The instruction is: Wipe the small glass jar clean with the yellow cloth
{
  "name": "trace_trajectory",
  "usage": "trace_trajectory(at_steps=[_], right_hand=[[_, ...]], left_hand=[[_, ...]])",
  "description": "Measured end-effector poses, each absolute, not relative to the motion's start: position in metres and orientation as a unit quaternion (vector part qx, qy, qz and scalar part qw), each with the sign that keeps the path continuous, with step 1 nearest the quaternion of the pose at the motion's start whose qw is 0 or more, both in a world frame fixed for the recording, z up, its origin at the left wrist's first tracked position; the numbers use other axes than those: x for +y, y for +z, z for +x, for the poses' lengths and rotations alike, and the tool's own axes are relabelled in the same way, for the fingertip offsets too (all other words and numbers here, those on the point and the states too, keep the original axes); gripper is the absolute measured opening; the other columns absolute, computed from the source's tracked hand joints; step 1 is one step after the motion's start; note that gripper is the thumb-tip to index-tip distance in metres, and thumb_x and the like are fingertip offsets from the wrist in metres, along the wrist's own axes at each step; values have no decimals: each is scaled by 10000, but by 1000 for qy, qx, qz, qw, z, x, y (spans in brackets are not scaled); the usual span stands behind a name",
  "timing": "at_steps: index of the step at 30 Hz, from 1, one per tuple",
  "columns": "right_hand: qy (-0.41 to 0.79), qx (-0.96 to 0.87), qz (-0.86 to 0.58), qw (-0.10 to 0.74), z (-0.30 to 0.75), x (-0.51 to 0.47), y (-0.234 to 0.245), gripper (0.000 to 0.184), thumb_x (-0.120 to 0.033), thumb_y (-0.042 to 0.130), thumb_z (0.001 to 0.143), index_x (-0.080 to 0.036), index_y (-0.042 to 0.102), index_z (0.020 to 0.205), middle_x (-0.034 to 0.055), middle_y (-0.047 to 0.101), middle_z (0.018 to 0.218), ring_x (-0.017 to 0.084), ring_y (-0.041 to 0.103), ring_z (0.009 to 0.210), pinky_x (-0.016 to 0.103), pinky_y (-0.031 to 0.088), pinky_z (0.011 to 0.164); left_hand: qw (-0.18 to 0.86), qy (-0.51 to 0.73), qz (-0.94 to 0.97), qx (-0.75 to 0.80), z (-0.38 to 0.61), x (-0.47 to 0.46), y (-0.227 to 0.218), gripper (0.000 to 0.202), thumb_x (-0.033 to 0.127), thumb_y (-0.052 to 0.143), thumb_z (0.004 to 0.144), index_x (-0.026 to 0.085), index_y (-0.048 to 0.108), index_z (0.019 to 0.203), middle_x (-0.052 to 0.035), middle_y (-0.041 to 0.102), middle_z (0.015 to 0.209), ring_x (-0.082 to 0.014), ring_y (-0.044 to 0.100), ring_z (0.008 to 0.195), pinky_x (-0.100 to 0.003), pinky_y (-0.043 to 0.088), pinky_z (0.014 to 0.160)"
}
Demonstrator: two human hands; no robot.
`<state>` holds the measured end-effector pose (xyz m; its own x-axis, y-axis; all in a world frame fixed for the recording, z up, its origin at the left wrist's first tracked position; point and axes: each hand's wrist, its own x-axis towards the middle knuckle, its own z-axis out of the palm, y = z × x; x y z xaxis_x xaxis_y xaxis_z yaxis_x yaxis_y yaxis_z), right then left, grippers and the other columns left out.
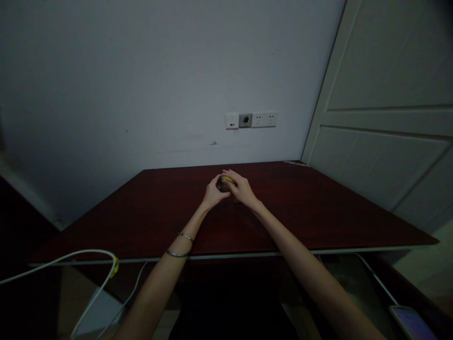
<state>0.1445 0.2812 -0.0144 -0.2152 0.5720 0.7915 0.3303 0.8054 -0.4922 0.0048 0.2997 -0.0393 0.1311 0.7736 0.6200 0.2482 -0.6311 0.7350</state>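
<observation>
Both of my arms reach out over a dark red wooden table [300, 212]. My left hand [213, 192] and my right hand [239, 187] meet near the table's far middle, fingers curled around a small object [227, 180] with a yellow top and a darker body. The fingers hide most of it, so I cannot make out what it is. It sits low, at or just above the tabletop. Two thin bracelets [181, 244] circle my left forearm.
A white wall with a strip of sockets [251, 120] stands behind the table. A white panelled door [385, 127] is at the right. White cables [88, 274] hang off the front left edge. A phone [412, 323] lies at the lower right.
</observation>
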Motion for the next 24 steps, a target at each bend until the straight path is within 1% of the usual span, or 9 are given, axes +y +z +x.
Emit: trace_trajectory(at_steps=[2,4,7,10,12,14,19,21,24], right_hand=[[86,-801,-261,532,145,273,-19,314,-226,497,830,-227,598,1127,60,552,1253,205,380,1273,421,309,1060],[81,-812,-249,521,145,270,-21,317,-225,495,833,-243,593,1134,49,544,1262,202,356,1288,432,293,1069],[98,-792,-275,536,146,277,-19,306,-249,505,829,-246,602,1119,41,574,1226,201,422,1243,411,331,1048],[143,-742,-332,564,146,291,-14,285,-298,505,830,-227,627,1078,55,634,1132,201,564,1089,380,426,963],[158,-731,-346,566,148,294,-11,280,-313,499,831,-216,639,1054,63,654,1091,198,605,1018,368,453,926],[142,-751,-325,557,150,290,-11,280,-294,499,830,-221,635,1063,59,638,1124,203,571,1079,377,428,957],[76,-831,-235,498,157,270,-14,323,-199,492,819,-227,605,1121,40,559,1246,196,391,1266,399,316,1058],[71,-838,-232,489,157,268,-12,326,-190,492,814,-226,608,1118,37,558,1246,195,400,1260,395,324,1055],[89,-794,-289,528,154,276,-8,295,-238,515,809,-231,631,1080,41,608,1177,208,513,1158,390,391,1005]], left_hand=[[245,552,711,362,5,300,-38,662,166,716,538,98,497,1158,-112,611,1065,-211,603,916,-327,495,810],[253,553,706,362,5,300,-39,662,158,706,540,89,490,1162,-120,610,1063,-212,606,905,-325,499,793],[237,550,718,355,5,300,-41,669,193,720,544,102,490,1166,-125,597,1095,-224,593,953,-348,483,834],[207,536,737,355,5,300,-42,726,235,760,512,114,490,1174,-133,579,1130,-248,559,1033,-384,445,901],[201,530,742,357,6,299,-42,763,233,778,488,114,488,1183,-141,569,1148,-259,542,1062,-397,431,919],[203,530,741,359,6,298,-42,768,210,777,482,123,489,1189,-137,567,1153,-259,540,1063,-399,428,920],[212,527,740,360,6,299,-43,704,168,740,509,106,501,1169,-119,595,1090,-235,572,985,-380,448,881],[204,524,744,361,5,300,-44,690,173,732,523,99,499,1168,-118,597,1074,-227,576,968,-370,451,872],[177,522,750,365,4,300,-44,718,211,740,528,112,483,1191,-120,582,1091,-227,568,980,-367,444,878]])
